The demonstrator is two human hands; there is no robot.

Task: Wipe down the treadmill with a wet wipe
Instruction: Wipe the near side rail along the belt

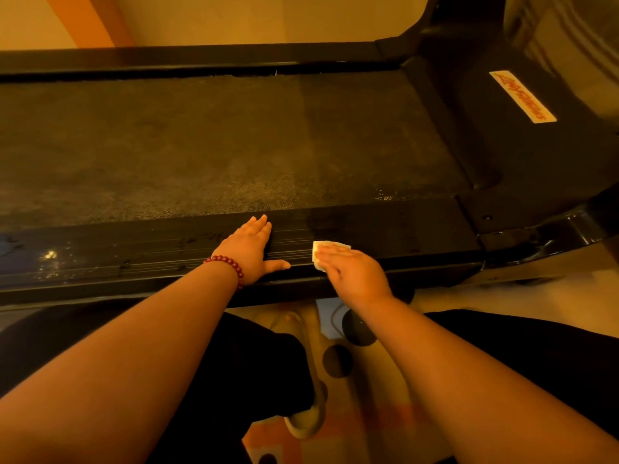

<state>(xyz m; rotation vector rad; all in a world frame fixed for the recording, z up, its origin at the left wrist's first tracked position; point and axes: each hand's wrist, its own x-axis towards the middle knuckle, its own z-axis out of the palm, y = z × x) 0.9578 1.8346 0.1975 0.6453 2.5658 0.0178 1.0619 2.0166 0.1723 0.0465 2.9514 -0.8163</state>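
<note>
On the treadmill rail (134, 259), left hand (251, 249) lies flat; right hand (351, 272) flat on wipe (330, 246).

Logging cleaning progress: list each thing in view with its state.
wet wipe: folded, flat on the side rail
right hand: fingers straight, pressing the wipe
left hand: flat, resting on the rail
side rail: wet droplets toward its left end
treadmill belt: mottled, dull
</note>
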